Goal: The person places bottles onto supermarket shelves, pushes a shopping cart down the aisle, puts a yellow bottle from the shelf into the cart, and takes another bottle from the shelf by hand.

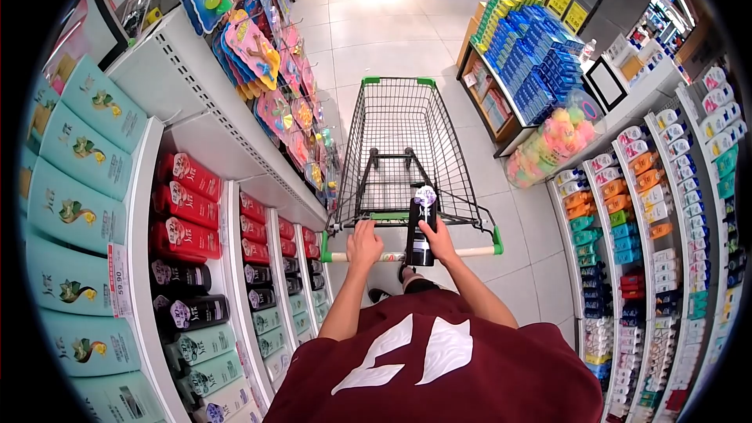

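While the person's right hand [440, 241] is clamped around the side of a black bottle [421, 223], with the thumb across its front, the left hand [364, 245] rests at the handle bar [476, 251] of a shopping cart [398, 80], its fingers curled over the far side; the fingertips are hidden, so one cannot tell how tightly they close. The bottle, which has a round lilac-and-white label near its upper end, is over the handle bar, right of its middle, with its upper end toward the wire basket. Green caps mark both ends of the bar and the cart's far corners. A maroon shirt [501, 376] with white patches covers the person's torso.

Close on the left, shelves hold large pale-green packs [86, 211], red bottles [192, 211] and, below those in view, dark bottles [199, 312]. A price tag [120, 280] reading 59.90 is on the shelf edge. Farther along, carded toys [251, 51] hang beside the aisle. Across the tiled floor [368, 12], stacked blue boxes [540, 63] stand on a display under yellow signs [558, 1], near a clear container of colourful puffs [552, 145]. Small bottles [642, 180] line the right-hand shelves.
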Motion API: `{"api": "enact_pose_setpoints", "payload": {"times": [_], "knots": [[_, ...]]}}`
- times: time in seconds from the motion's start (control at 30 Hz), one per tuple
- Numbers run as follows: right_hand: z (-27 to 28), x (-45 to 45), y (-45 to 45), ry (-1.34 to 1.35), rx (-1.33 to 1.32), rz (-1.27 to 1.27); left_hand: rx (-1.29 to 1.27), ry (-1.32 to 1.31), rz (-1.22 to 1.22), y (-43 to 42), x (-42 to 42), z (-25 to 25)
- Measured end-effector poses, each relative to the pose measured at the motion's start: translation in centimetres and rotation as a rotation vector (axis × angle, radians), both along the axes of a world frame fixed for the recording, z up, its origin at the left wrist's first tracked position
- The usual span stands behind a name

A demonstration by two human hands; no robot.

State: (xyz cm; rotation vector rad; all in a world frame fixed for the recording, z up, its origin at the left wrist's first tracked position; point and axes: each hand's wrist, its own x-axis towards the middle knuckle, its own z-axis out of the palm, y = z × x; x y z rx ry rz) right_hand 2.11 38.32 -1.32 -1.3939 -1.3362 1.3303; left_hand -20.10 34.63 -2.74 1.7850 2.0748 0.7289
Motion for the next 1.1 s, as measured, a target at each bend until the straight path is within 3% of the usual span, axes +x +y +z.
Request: {"api": "enact_pose_setpoints", "payload": {"times": [0.33,1.1], "knots": [[0.9,-0.6,0.2,0.050,-0.130,0.025,-0.034,-0.024,0.009,0.2,-0.1,-0.3],[0.6,-0.6,0.1,0.011,-0.065,0.017,-0.026,-0.033,0.014,0.2,-0.2,0.2]]}}
